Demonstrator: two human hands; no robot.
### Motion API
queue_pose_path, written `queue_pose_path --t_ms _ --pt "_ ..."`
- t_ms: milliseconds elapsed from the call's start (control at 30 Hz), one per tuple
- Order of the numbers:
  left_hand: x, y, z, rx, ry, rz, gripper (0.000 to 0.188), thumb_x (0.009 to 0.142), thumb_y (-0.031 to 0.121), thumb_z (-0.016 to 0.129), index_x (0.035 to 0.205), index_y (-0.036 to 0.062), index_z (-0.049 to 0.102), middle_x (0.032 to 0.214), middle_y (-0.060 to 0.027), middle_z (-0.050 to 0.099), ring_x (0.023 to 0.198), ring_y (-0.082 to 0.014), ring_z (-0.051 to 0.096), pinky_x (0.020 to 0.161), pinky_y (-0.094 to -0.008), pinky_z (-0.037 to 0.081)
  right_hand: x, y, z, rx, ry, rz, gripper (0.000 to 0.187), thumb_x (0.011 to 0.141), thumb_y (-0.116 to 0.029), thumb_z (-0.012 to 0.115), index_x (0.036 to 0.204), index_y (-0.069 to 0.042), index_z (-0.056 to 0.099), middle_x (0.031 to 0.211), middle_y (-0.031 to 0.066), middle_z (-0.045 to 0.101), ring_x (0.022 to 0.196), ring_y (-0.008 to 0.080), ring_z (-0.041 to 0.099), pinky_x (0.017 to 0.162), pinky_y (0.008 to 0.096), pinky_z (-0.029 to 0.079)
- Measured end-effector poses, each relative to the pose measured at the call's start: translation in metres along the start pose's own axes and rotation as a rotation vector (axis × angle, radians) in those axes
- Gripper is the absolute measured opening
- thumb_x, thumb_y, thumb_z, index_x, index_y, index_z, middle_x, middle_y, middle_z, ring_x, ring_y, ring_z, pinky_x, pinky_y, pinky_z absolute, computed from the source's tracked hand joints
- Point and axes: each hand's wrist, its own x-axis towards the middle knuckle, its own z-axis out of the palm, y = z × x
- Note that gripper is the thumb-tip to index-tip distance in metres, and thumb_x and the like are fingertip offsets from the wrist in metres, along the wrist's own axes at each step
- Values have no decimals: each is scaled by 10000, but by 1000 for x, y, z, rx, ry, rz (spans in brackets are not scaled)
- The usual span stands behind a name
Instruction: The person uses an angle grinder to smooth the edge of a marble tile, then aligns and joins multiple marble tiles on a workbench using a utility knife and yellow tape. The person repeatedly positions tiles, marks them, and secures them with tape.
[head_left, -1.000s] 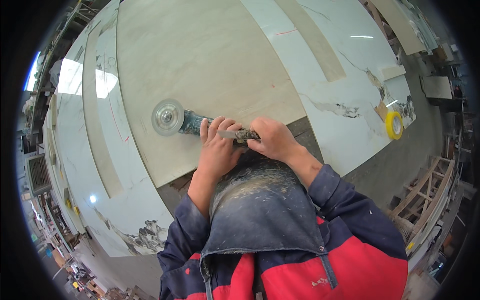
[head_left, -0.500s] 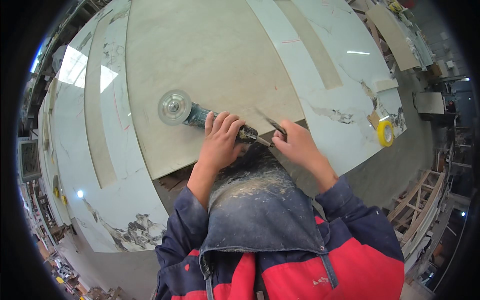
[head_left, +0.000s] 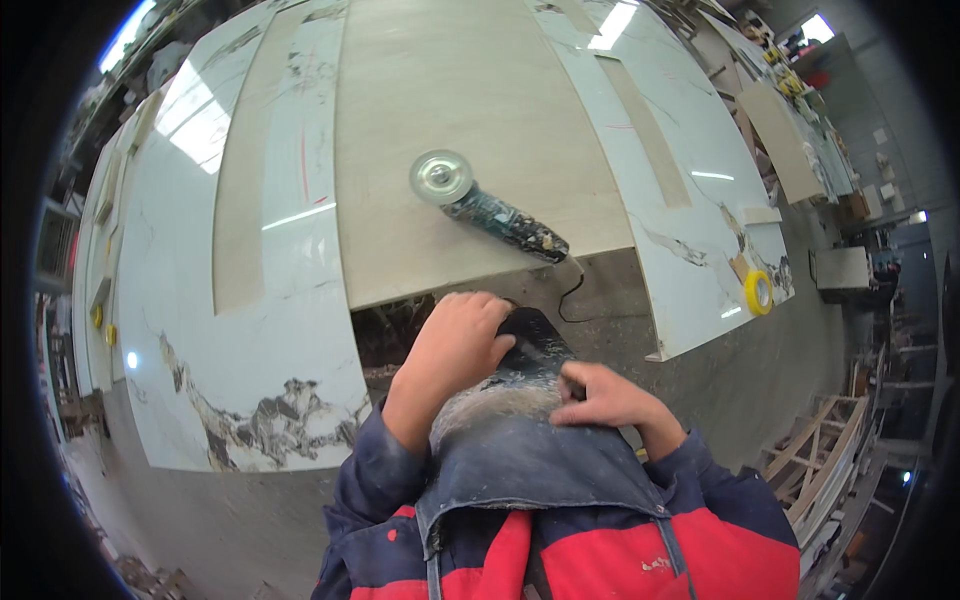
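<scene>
The angle grinder (head_left: 505, 222) lies on the beige board, its round cutting disc (head_left: 441, 176) toward the far left and its dusty dark handle toward me. Neither hand touches it. My left hand (head_left: 458, 342) hovers over my dusty dark apron (head_left: 540, 455), just off the board's near edge. Its fingers are bent and close together, with the thumb below; what they may hold is hidden. To its right, my right hand (head_left: 608, 396) is over the apron too, fingers curled in against the thumb. Whatever sits in that grip, if anything, does not show.
White marble-patterned slabs (head_left: 270, 350) with beige strips flank the beige board (head_left: 480, 90). A yellow tape roll (head_left: 759, 292) rests at the right slab's edge. The grinder's dark cord (head_left: 568, 300) drops off the board's near edge. A wooden frame (head_left: 815, 450) stands at lower right.
My left hand has let go of the grinder, now lying on the board, and both hands have drawn back over the apron. The slim dark tool in my right hand no longer shows.
</scene>
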Motion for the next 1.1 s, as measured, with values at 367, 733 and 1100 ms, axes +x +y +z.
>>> queue_pose_path --t_ms 367,733,1100 --pt "-205 92 -9 -851 912 -608 242 975 76 675 1188 -40 678 1057 -99 734 938 -146 683 859 -298 548 31 -71 21 662 -600 -42 299 1073 -224 498 1215 10 618 693 27 581 578 96 529 569 247 440" --pt "-243 280 135 -1049 1586 -491 645 891 239 811 1389 -50 521 1213 -185 669 1068 -238 658 957 -374 522 -29 -63 92 536 -1477 195 303 1056 -306 508 1012 -20 597 640 48 552 476 113 488 481 244 367" --pt "-313 376 215 -841 1709 -261 197 902 171 791 991 36 679 922 -100 653 890 -228 668 829 -405 555 -119 -49 164 400 -1918 372 391 1069 -340 464 1043 22 611 574 41 518 397 86 429 393 226 331"
